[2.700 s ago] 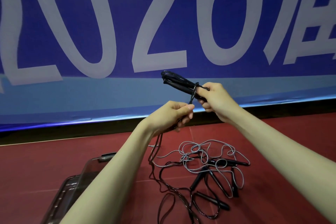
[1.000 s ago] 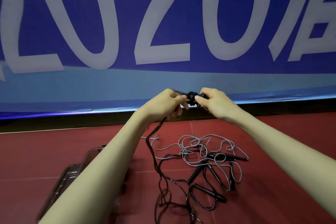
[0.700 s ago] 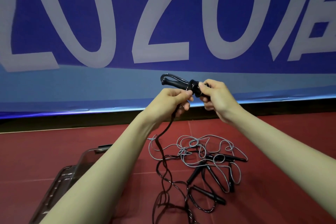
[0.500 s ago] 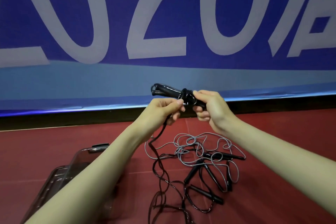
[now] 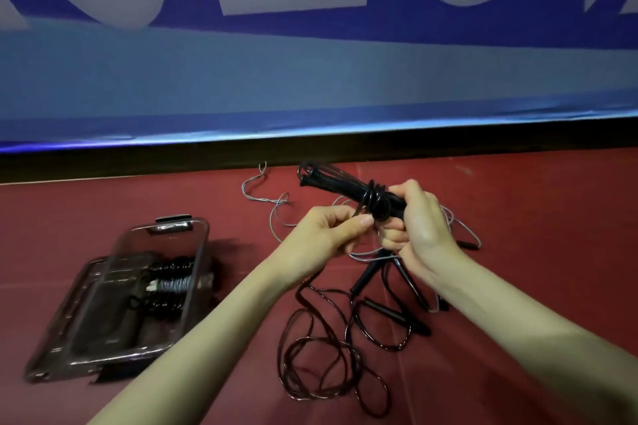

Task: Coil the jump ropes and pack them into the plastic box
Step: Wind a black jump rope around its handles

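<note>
My right hand [image 5: 416, 221] grips the two black handles of a dark jump rope [image 5: 340, 185], which point up and to the left, with several turns of cord wound round them. My left hand [image 5: 329, 231] pinches that cord just left of the wraps. The rest of the dark cord [image 5: 310, 355] hangs down and lies in loose loops on the floor. A grey rope [image 5: 272, 214] and more black handles [image 5: 393, 316] lie tangled below my hands. The clear plastic box [image 5: 198, 252] stands at the left with coiled ropes [image 5: 169, 283] inside.
The box's clear lid [image 5: 62, 328] lies under or beside the box on the red floor [image 5: 552, 235]. A blue banner with large white characters [image 5: 310, 62] runs along the back, above a dark strip at floor level.
The view has tipped down, so the box and its coiled ropes now show fully. My hands sit lower in the frame. More turns of cord lie round the handles.
</note>
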`<action>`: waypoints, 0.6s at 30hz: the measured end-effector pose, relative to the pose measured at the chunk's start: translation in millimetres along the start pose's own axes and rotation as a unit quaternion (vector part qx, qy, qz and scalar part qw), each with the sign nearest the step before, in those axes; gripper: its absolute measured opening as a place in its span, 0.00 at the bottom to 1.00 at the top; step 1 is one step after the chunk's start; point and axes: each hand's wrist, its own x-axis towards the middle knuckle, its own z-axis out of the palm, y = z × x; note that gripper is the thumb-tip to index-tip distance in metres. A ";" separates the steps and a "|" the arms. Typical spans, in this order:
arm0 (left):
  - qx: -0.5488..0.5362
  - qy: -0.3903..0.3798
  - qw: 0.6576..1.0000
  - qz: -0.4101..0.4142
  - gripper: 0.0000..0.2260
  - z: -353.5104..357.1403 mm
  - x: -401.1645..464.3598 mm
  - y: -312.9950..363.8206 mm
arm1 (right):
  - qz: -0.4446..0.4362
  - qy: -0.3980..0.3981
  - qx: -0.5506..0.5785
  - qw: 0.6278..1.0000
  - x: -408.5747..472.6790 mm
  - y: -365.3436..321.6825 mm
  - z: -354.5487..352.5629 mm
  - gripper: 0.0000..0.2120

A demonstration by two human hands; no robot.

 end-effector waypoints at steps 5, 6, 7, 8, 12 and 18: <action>-0.035 0.037 0.999 0.010 0.13 19.2 7.1 -31.5 | 0.011 0.029 0.042 0.999 7.6 27.3 -14.6 0.18; -0.054 0.044 0.998 0.007 0.13 22.2 7.5 -37.4 | 0.015 0.035 0.042 0.998 9.5 33.0 -15.7 0.17; -0.067 0.047 0.997 0.006 0.13 22.8 6.9 -41.5 | 0.022 0.038 0.041 0.998 10.7 37.0 -15.1 0.16; -0.067 0.040 0.997 0.006 0.13 21.7 9.7 -46.8 | 0.030 0.040 0.044 0.998 13.4 40.1 -15.1 0.16; -0.016 0.015 0.999 0.033 0.12 7.0 22.6 -59.2 | 0.053 0.020 0.065 0.996 24.3 40.9 -15.5 0.17; 0.084 -0.011 0.994 0.062 0.08 -4.3 38.9 -68.5 | 0.067 -0.046 0.000 0.997 37.8 36.0 -25.7 0.16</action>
